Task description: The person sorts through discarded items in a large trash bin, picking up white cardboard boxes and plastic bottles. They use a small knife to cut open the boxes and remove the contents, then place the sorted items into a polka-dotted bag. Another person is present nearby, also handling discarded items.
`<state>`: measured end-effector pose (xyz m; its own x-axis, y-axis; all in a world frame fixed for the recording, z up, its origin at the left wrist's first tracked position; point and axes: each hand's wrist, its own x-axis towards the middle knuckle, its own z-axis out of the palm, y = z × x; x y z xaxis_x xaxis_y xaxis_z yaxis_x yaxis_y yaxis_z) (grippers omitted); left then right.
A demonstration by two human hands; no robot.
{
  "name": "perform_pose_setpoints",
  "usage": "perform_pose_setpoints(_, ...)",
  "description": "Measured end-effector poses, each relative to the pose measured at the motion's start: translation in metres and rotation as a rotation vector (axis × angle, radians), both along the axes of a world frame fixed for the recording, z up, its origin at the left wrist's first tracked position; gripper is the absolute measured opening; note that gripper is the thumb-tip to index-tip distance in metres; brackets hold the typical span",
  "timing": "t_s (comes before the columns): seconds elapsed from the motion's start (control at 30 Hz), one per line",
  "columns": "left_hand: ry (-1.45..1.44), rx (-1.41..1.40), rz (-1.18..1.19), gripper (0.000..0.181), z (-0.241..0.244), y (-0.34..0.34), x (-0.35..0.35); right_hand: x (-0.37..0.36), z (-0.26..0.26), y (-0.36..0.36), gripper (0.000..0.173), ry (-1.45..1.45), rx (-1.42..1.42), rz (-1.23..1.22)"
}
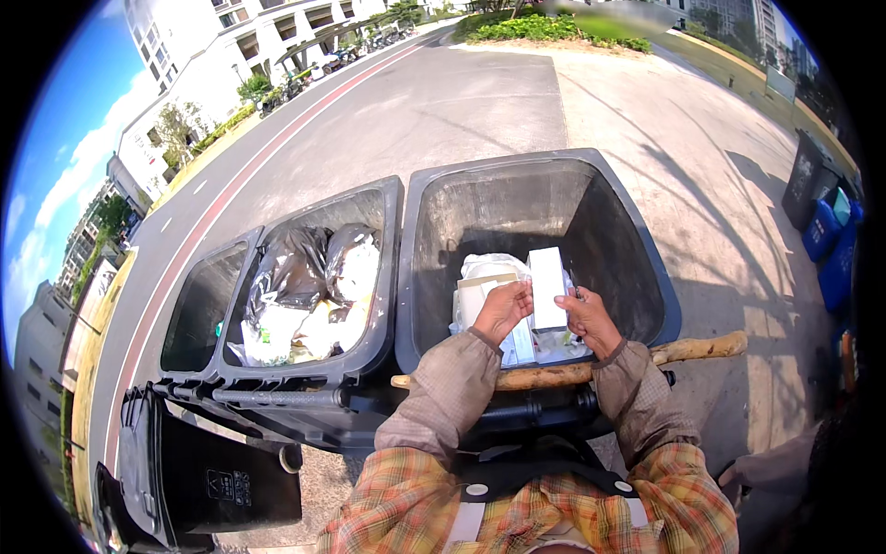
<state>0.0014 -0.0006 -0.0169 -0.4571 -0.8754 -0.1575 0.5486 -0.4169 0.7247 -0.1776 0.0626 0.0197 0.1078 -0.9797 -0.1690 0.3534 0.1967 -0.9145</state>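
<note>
Over a large dark grey wheeled bin (540, 163) both hands are raised, close together. My right hand (592, 322) grips a small white cardboard box (548, 277) at its right edge, thumb on the near face. On the box's other side is my left hand (505, 311), fingers curled and fingertips by its left edge; whether they press on it cannot be told. Below, inside the bin, lie an opened pale carton (477, 294), a white plastic bag (491, 264) and other light packaging. A peeled wooden stick (554, 375) rests along the bin's near rim, beneath my forearms.
To the left, a second bin (391, 277) holds black garbage bags (291, 260) and loose litter. Another bin (208, 305) adjoins it. A black bin (228, 471) lies tipped at lower left. Blue bins (824, 232) stand far right. At lower right, part of another person's sleeve (775, 457) shows.
</note>
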Motion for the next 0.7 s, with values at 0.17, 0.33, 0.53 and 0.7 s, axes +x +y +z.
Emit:
perform_pose_setpoints(0.17, -0.247, -0.193, 0.002, 0.014, 0.001, -0.002, 0.012, 0.014, 0.000, 0.000, 0.046, 0.146, -0.074, -0.028)
perform_pose_setpoints(0.33, -0.598, -0.464, -0.209, 0.018, 0.030, 0.009, -0.028, -0.023, -0.032, -0.022, 0.049, 0.130, -0.251, -0.177)
perform_pose_setpoints(0.53, -0.761, -0.379, -0.091, 0.020, 0.016, 0.011, 0.010, 0.013, -0.033, -0.042, 0.086, 0.494, -0.274, -0.523)
perform_pose_setpoints(0.7, -0.755, -0.521, -0.250, 0.023, -0.008, -0.004, -0.015, -0.013, -0.030, -0.020, 0.079, 0.534, -0.249, -0.647)
